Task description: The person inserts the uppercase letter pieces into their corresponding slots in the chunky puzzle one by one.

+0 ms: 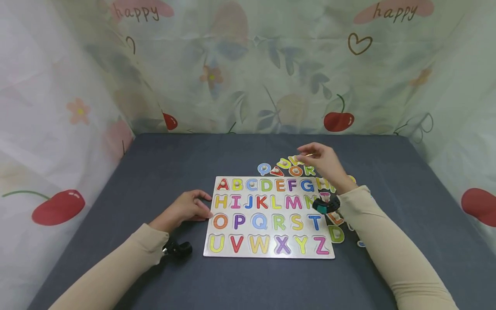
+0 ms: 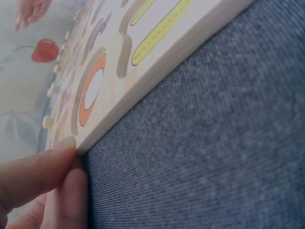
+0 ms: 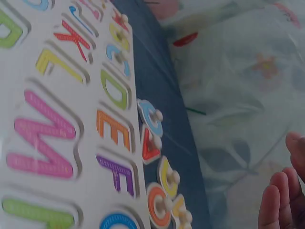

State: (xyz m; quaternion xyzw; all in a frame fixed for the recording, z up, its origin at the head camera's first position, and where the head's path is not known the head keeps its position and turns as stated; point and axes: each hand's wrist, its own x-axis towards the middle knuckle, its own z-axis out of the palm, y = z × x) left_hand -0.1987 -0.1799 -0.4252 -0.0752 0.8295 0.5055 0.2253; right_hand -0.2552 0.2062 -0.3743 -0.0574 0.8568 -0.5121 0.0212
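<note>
A pale wooden alphabet puzzle board (image 1: 248,211) lies flat, with rows of printed letter recesses. Knobbed letter pieces sit in the A (image 1: 222,184), B (image 1: 237,184) and C (image 1: 252,184) places. My left hand (image 1: 188,206) rests against the board's left side; in the left wrist view its thumb (image 2: 59,150) touches the edge near the orange O recess (image 2: 90,93). Above the loose pieces behind the board, my right hand (image 1: 321,161) is raised with thumb and forefinger close together. A thin pale sliver shows between them; whether it is held cannot be told.
Loose letter pieces Q (image 1: 264,168), V (image 1: 277,171), U (image 1: 284,163), O (image 1: 296,171) and R (image 1: 309,170) lie behind the board. Others, with a green D (image 1: 336,234), lie to its right, partly under my forearm. A printed curtain (image 1: 248,64) surrounds the dark table (image 1: 178,159).
</note>
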